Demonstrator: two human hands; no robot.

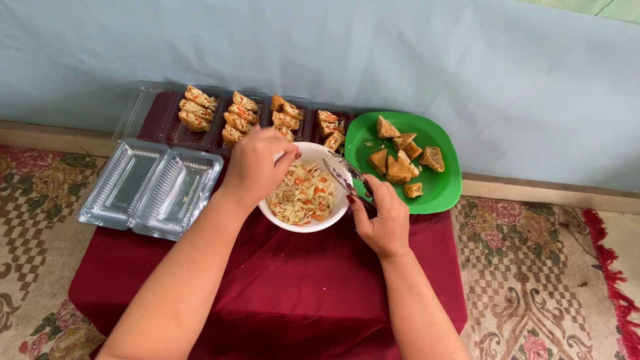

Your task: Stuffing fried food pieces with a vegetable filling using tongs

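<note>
A white bowl (304, 223) of shredded vegetable filling (303, 195) is set on the tabletop (292, 288), which is covered by a dark red cloth, between an empty clear plastic tray (152, 187) and a green plate (436, 190) of fried tofu pieces (403, 156). Behind the bowl, filled pieces (239, 117) are laid in rows in another clear tray (145, 109).

A spill is judged the likeliest mishap: the bowl is heaped, so loose shreds could be dragged over the rim onto the cloth. The bowl itself might be tipped if its far rim is pressed down, since it is not steadied from the side. The plate overhangs the cloth's right edge and could be knocked by the right forearm.

The left hand (256, 166) is reached over the bowl's far rim, wrist bent down, knuckles toward the camera; the fingers are curled together at the rim, but what is pinched, if anything, cannot be told. The right hand (385, 218) is held just beside the bowl's right edge, its fingers clenched on a metal utensil (344, 172), whose end is angled up and left over the filling.
</note>
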